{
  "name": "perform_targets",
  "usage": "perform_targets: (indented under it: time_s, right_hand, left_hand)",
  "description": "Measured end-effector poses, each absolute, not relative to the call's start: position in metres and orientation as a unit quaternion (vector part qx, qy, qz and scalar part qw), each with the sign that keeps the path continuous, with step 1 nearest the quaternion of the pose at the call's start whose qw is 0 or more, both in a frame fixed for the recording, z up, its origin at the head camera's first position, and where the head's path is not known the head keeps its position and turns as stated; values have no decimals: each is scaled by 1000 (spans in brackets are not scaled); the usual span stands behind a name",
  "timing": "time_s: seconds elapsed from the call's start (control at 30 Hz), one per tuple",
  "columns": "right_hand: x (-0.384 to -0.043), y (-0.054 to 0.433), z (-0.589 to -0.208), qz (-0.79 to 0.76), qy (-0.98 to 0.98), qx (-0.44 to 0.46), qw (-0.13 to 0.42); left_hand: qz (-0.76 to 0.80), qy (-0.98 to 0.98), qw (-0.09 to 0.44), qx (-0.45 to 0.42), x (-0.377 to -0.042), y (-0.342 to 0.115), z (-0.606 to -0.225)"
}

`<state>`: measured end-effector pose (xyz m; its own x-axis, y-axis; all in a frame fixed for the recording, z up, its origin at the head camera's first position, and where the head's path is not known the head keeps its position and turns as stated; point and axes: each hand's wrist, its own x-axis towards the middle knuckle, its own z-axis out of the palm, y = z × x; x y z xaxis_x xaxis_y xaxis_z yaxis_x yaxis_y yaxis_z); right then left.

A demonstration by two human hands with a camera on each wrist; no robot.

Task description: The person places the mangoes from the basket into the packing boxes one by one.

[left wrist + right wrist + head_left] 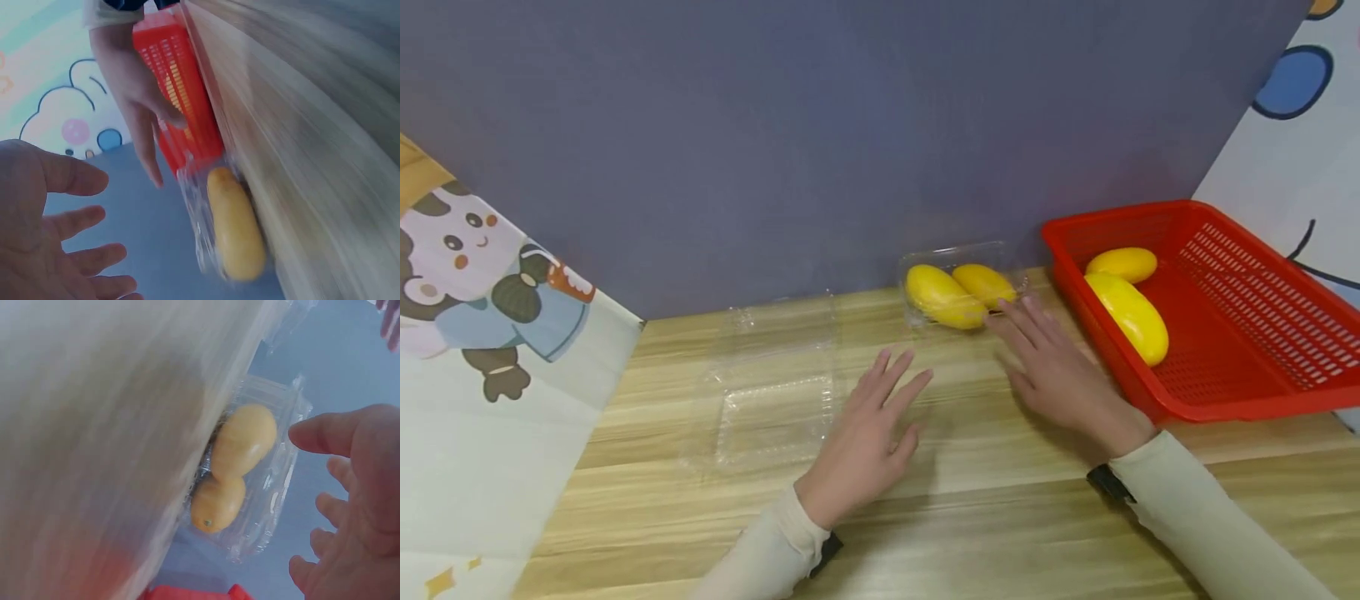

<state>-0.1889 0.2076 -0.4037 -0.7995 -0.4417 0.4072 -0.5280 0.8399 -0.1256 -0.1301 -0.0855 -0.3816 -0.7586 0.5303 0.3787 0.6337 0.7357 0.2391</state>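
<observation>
Two yellow mangoes (943, 297) lie together in a clear plastic box (955, 249) against the back wall; the right wrist view also shows both mangoes (244, 440). My right hand (1063, 375) reaches toward this box with its fingers extended, fingertips close to its right front corner in the head view. To the left, my left hand (868, 442) is held over the table with fingers spread and nothing in its grasp. Beside it a second clear plastic clamshell box (775, 417) lies unfolded, its lid part toward the wall.
At the right stands a red plastic basket (1225, 412) with slotted sides. Inside it, along its left wall, are two more yellow mangoes (1131, 321). A grey wall (775, 150) closes off the back of the wooden table (970, 533), and printed panels flank both sides.
</observation>
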Motion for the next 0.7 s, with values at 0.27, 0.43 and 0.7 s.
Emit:
perform_targets:
  time_s: [0.27, 0.43, 0.7]
  right_hand:
    - [-171, 215, -408, 115, -938, 264, 191]
    - [-164, 215, -403, 117, -943, 258, 173]
    - [-150, 214, -386, 126, -941, 262, 175]
  left_hand:
    - [-268, -911, 219, -225, -135, -155, -380]
    - [-340, -913, 207, -88, -141, -206, -375]
    - [-359, -921, 143, 45, -148, -266, -375]
